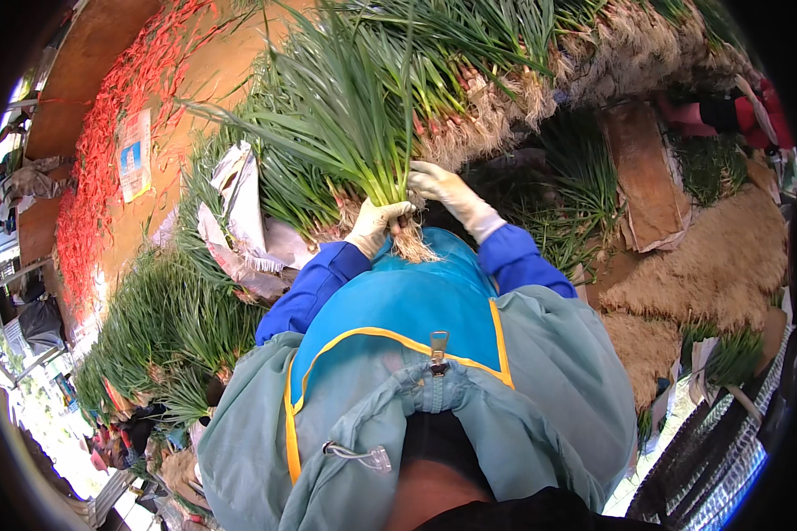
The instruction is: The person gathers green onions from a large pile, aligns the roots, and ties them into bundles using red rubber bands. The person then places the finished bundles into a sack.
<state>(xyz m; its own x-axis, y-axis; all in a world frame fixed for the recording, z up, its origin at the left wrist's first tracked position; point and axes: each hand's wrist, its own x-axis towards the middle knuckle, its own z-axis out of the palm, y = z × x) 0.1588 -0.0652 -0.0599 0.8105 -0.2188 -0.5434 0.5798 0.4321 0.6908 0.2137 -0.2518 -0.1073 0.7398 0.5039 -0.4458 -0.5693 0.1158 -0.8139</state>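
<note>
A bunch of green garlic or similar allium plants point(365, 133) stands before my apron, leaves fanned upward. My left hand point(374, 227), in a pale glove, is closed around its lower stems with the thumb across the front. Stringy pale roots point(414, 242) hang below that grip, over the blue apron point(398, 292) with yellow trim. On the right side of the stems, my gloved right hand point(448, 192) has its fingers bent at the bunch. Whether they pinch a stem is hidden.
A long heap of rooted plants point(458, 99) lies beyond my hands, with more greens point(179, 312) at left. Red strips point(113, 172) and a printed bag point(134, 156) lie on a brown board. Root-side-out stacks point(710, 259) and a brown board point(647, 176) are at right. Another person's red sleeve point(764, 116) shows.
</note>
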